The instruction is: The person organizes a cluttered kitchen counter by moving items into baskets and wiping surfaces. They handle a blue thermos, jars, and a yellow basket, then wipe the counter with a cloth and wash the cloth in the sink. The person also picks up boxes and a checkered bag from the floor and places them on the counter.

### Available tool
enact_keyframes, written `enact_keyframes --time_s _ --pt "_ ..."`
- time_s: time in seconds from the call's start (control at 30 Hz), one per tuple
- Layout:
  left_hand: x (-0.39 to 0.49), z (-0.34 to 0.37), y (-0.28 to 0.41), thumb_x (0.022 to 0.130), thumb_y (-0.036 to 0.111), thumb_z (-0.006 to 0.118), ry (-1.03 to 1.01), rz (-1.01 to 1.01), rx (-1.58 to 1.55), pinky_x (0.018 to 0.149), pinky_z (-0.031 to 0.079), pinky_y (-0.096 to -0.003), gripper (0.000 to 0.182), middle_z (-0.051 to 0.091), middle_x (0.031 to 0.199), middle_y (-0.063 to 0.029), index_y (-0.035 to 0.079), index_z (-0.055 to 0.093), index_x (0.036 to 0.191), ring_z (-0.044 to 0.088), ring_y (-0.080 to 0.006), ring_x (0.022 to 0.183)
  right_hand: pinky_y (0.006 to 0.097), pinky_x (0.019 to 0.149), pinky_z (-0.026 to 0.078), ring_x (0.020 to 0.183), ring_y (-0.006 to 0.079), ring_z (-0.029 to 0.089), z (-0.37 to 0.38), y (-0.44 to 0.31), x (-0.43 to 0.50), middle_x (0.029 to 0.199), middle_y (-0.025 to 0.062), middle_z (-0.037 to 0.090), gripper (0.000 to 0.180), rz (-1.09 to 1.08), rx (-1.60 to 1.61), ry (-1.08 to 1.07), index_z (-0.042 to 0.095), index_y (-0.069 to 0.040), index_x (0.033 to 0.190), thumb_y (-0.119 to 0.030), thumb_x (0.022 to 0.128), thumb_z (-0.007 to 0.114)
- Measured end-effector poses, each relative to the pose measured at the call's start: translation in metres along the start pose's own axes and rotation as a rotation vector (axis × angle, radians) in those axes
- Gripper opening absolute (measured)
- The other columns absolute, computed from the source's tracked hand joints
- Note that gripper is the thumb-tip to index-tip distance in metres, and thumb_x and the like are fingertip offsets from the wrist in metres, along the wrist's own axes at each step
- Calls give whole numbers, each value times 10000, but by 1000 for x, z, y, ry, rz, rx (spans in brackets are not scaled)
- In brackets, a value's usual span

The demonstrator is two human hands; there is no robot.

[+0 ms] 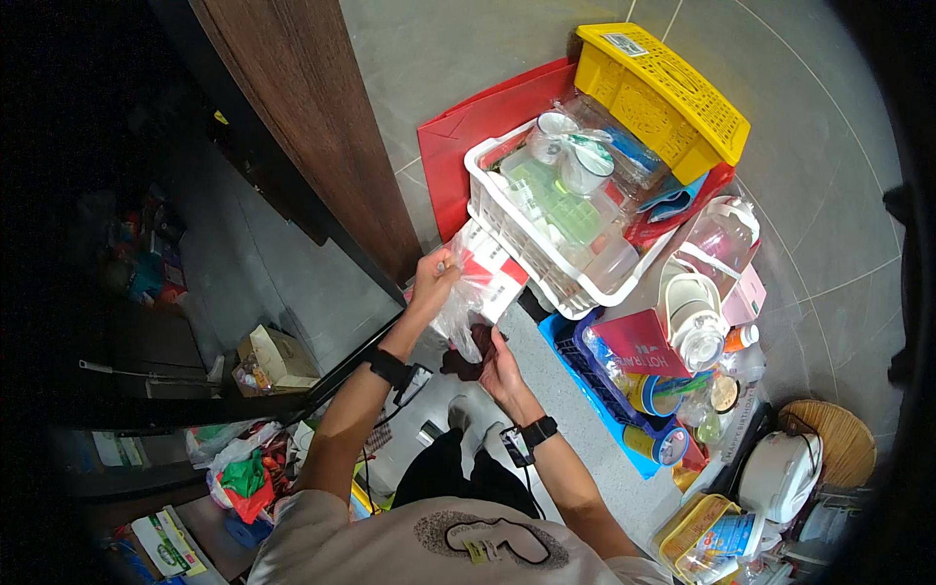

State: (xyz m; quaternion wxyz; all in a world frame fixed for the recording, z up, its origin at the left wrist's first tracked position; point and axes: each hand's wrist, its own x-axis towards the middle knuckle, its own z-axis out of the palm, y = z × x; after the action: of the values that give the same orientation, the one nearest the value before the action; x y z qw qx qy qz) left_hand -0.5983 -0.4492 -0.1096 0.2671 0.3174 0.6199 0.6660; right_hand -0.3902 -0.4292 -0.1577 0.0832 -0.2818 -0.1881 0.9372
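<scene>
My left hand (433, 281) grips the gathered top of a clear plastic bag (463, 311). Lower down, my right hand (501, 371) pinches a soft, dark maroon item (468, 358), perhaps cloth, at the bag's lower end. Whether that item is partly inside the bag, I cannot tell. Just behind the bag lies a white and red box (499, 272) bearing printed labels. A white plastic basket (540, 281) stands beyond it, holding lidded clear containers (563, 197) and white enamel-like cups (585, 172) wrapped in plastic.
A yellow plastic basket (647, 110) sits upturned at the back, near a red paper bag (468, 139). At right are a navy basket (596, 373), a pink box (636, 340), bottles and a white appliance (779, 475). A dark wooden panel (307, 124) and mirror-like surface (241, 219) flank the left.
</scene>
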Motion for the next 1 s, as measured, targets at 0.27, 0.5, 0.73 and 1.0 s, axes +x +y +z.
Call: enact_keyframes --time_s 0.27,0.5,0.73,1.0 --pt "11 -21 -7 789 -42 553 -54 12 -31 628 306 -224 200 366 754 75 82 403 743 361 -41 715 510 1124 427 1344 321 532 -3 12 32 1497 110 521 615 -50 23 -15 410 -89 1520 -515 1079 350" --pt "9 -26 -3 868 32 634 -51 50 176 708 456 -257 121 514 897 -21 19 534 935 518 -103 776 510 1112 436 1322 318 553 -7 14 29 1490 123 524 651 -41 -52 41 415 -88 1512 -557 1064 361" --pt "-100 -90 -1 956 89 676 179 -3 72 834 522 -270 397 571 1200 -88 15 520 1313 625 -135 992 437 977 519 1107 295 675 -36 -8 -53 1232 158 690 612 -64 -218 253 529 -50 1380 -554 1059 399" --pt "-123 -23 -88 986 107 570 318 -222 -287 998 445 -308 321 633 1186 -63 -5 555 1286 592 -156 1102 433 994 518 1128 288 671 -49 7 -119 1262 180 673 642 -58 -278 252 507 -24 1415 -547 1066 377"
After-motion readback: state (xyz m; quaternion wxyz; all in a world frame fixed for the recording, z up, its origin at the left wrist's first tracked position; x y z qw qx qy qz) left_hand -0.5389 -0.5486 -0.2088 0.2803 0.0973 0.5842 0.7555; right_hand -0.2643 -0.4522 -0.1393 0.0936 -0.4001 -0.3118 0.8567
